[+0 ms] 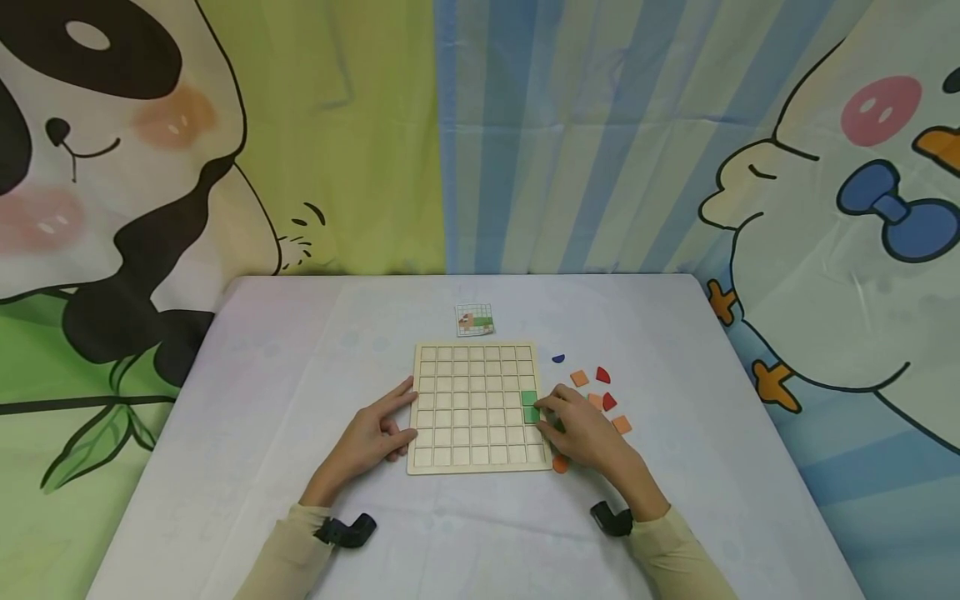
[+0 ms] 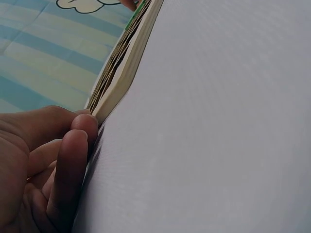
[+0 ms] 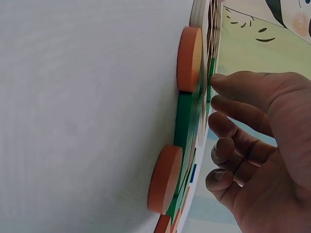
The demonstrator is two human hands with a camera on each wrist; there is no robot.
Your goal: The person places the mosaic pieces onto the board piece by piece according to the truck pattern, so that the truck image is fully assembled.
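A wooden grid board (image 1: 472,408) lies flat on the white table. My left hand (image 1: 369,432) touches its left edge with thumb and fingertips; in the left wrist view the fingers (image 2: 73,150) rest at the board's rim (image 2: 121,80). Two green squares (image 1: 529,407) sit in cells at the board's right side, one above the other. At the lower one are the thumb and index fingertips of my right hand (image 1: 583,429). In the right wrist view the right hand (image 3: 262,131) has its fingertips at a green piece (image 3: 211,77), other fingers bent loosely.
Right of the board lie several loose pieces: a blue half-round (image 1: 558,358), orange squares (image 1: 579,378), red wedges (image 1: 603,375) and an orange round piece (image 1: 560,464). Green pieces (image 3: 183,119) show below the right hand. A small picture card (image 1: 475,320) lies beyond the board.
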